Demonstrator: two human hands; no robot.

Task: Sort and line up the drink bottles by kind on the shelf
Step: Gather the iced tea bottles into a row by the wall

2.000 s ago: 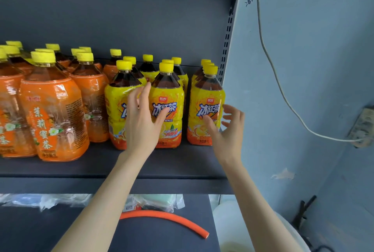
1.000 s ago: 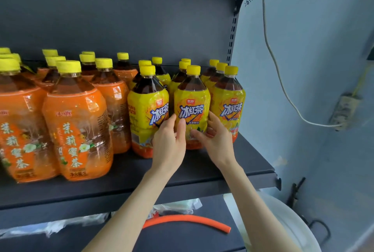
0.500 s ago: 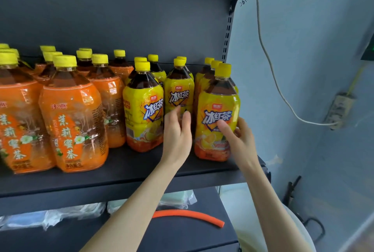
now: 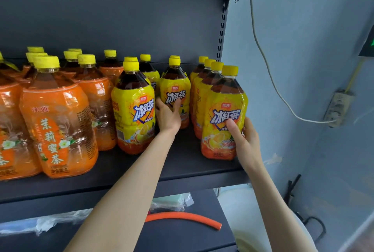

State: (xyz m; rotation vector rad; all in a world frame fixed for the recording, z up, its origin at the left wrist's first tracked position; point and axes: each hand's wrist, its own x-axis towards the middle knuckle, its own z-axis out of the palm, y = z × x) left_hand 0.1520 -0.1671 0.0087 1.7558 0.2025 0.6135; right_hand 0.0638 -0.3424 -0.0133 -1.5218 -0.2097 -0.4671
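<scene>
Since half a second ago the left grip [image 4: 167, 117] has reached deeper into the shelf [image 4: 182, 167] and the mid bottle [image 4: 175, 89] sits further back. The right grip [image 4: 245, 140] stays on the front bottle [image 4: 224, 114].

Left grip: wrapped round the mid bottle's lower left side, thumb up on the label. That bottle is upright, set back between the two yellow rows. Right grip: thumb across the front bottle's label, fingers curled round its right side. The bottle is upright at the shelf's front right, near the edge, heading a row of yellow bottles [image 4: 204, 89] lined up behind it.

Another yellow bottle [image 4: 133, 110] stands front left of the gap, touching the left wrist. Orange bottles [image 4: 58, 126] fill the shelf's left. An orange hose [image 4: 182, 219] and plastic bags [image 4: 168, 203] lie on the lower shelf. A white cable [image 4: 263, 59] runs to a wall socket [image 4: 337, 107].
</scene>
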